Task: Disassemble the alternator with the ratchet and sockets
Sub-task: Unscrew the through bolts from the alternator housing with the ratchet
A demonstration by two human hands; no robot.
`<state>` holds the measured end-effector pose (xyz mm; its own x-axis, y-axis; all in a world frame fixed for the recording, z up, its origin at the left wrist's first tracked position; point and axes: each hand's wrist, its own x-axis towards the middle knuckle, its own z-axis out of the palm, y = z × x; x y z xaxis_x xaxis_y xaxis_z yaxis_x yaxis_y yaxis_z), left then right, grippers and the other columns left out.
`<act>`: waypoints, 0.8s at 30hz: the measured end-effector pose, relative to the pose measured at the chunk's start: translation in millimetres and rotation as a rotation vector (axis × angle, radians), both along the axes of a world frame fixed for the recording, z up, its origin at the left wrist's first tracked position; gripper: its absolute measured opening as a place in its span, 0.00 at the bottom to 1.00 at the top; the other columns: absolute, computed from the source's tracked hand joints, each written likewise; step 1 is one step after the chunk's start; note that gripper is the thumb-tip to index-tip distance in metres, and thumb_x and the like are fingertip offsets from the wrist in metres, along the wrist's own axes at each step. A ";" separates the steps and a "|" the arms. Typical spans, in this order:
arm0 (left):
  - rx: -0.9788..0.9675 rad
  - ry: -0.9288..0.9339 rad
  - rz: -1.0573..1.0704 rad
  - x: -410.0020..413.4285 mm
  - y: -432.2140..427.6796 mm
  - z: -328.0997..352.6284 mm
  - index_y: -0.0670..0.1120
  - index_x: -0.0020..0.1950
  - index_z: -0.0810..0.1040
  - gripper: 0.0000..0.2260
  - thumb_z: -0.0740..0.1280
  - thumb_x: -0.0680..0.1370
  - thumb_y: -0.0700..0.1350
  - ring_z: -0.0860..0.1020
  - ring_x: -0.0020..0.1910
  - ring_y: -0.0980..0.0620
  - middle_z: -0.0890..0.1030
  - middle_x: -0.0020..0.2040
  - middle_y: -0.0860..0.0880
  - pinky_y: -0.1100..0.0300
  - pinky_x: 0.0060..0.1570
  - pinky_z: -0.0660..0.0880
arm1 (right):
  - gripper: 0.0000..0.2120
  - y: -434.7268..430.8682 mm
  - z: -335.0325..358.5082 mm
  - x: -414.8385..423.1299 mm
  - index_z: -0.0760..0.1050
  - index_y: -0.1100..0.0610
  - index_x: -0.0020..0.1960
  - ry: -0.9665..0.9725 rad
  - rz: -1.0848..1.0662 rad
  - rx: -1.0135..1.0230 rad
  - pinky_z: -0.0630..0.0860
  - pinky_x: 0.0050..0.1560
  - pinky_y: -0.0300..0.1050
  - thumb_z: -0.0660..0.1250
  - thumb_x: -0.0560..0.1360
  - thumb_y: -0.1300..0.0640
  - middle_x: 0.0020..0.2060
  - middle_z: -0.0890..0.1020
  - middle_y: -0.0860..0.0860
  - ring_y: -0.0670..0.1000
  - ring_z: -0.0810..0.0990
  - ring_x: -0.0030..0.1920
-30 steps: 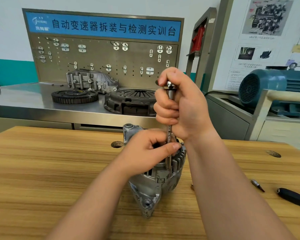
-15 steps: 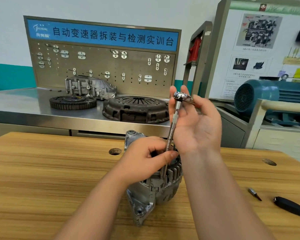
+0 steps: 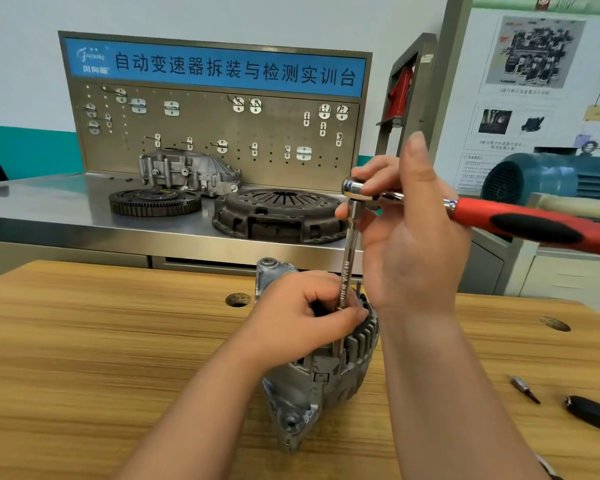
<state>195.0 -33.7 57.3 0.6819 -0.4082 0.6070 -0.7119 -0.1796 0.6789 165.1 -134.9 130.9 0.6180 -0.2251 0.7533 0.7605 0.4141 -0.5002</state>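
The grey alternator (image 3: 326, 382) stands on edge on the wooden table (image 3: 101, 341). A chrome extension bar (image 3: 349, 258) rises from its top. My left hand (image 3: 298, 306) sits on the alternator's upper side, with thumb and fingers curled round the bar's lower end. The socket below is hidden by that hand. The ratchet (image 3: 534, 226) is fitted on top of the bar, its red and black handle pointing right. My right hand (image 3: 413, 244) pinches the ratchet's chrome head between its fingers, palm turned toward the bar and thumb up.
A small bit (image 3: 523, 388) and a black tool handle (image 3: 593, 414) lie at the table's right. A round hole (image 3: 238, 299) is behind the alternator. On the steel bench behind sit a clutch cover (image 3: 281, 213), a ring gear (image 3: 155, 202) and a housing (image 3: 187, 171). A blue motor (image 3: 541, 174) is at right.
My right hand has let go of its fist round the top of the bar and now holds the ratchet head with its fingers. The ratchet handle has come into view, pointing right. Left hand unchanged.
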 end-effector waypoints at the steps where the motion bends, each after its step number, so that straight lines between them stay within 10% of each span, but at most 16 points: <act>1: 0.008 -0.009 0.006 -0.1 -0.1 -0.1 0.35 0.39 0.81 0.12 0.69 0.70 0.45 0.79 0.40 0.47 0.80 0.38 0.41 0.48 0.43 0.77 | 0.22 0.6 0.5 0.3 0.78 0.55 0.28 0.016 -0.019 -0.019 0.76 0.34 0.44 0.60 0.78 0.52 0.36 0.81 0.53 0.51 0.80 0.41; 7: -0.024 -0.126 0.063 3.8 4.3 -2.0 0.34 0.38 0.77 0.18 0.69 0.66 0.51 0.77 0.39 0.42 0.78 0.38 0.39 0.43 0.42 0.74 | 0.13 7.4 1.1 -0.8 0.77 0.60 0.47 0.034 0.213 -0.181 0.61 0.23 0.38 0.55 0.79 0.57 0.37 0.80 0.54 0.49 0.71 0.24; 14: 0.074 -0.364 0.227 3.1 0.8 -7.4 0.42 0.38 0.80 0.13 0.68 0.68 0.52 0.75 0.53 0.50 0.78 0.50 0.51 0.53 0.51 0.73 | 0.15 0.1 1.4 4.3 0.72 0.60 0.38 0.119 0.425 -0.158 0.56 0.23 0.33 0.51 0.79 0.62 0.27 0.72 0.53 0.45 0.60 0.20; 18: 0.134 -0.367 0.224 2.4 2.7 -7.7 0.39 0.37 0.80 0.16 0.67 0.68 0.53 0.78 0.41 0.53 0.79 0.37 0.51 0.54 0.40 0.74 | 0.11 -3.0 5.9 6.8 0.71 0.58 0.37 0.214 0.560 -0.161 0.53 0.23 0.31 0.55 0.73 0.55 0.22 0.68 0.51 0.44 0.58 0.18; 24: 0.098 -0.372 0.244 0.5 1.9 -8.4 0.40 0.35 0.79 0.15 0.67 0.69 0.53 0.78 0.36 0.51 0.78 0.32 0.50 0.53 0.35 0.74 | 0.30 -5.8 9.9 14.1 0.73 0.59 0.31 0.264 0.700 -0.163 0.54 0.23 0.29 0.47 0.81 0.42 0.20 0.68 0.53 0.46 0.61 0.16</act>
